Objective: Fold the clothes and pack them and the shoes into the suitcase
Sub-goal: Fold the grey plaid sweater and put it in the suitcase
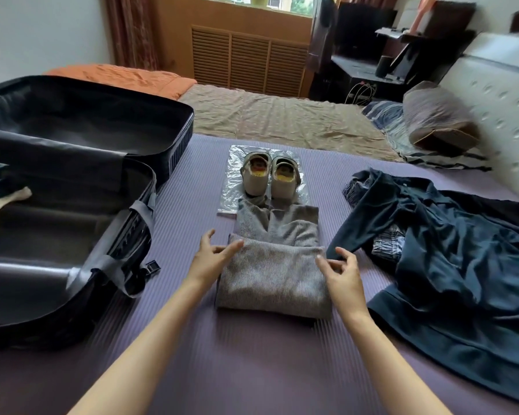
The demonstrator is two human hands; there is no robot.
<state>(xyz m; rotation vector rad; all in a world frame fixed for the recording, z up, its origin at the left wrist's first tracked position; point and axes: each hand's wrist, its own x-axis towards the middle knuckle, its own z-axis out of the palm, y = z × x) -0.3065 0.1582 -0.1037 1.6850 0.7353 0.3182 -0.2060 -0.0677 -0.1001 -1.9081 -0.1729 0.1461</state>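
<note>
L edge cuts off suitcase (87, 115); pillow (438, 121) blurred.

Grey knit garment (271, 280) partly folded, flat at centre. Beige shoes (283, 184) paired, upright, just beyond it. Dark blue clothes (450, 235) heaped unfolded at right; black suitcase (72, 127) open at left.

A strip of bare purple mat (192, 190) lies between the open suitcase (72, 205) on the left and the grey folded garment (270, 280). Shoes (270, 178) block its far side, and dark blue clothes (447, 250) crowd its right edge.
</note>
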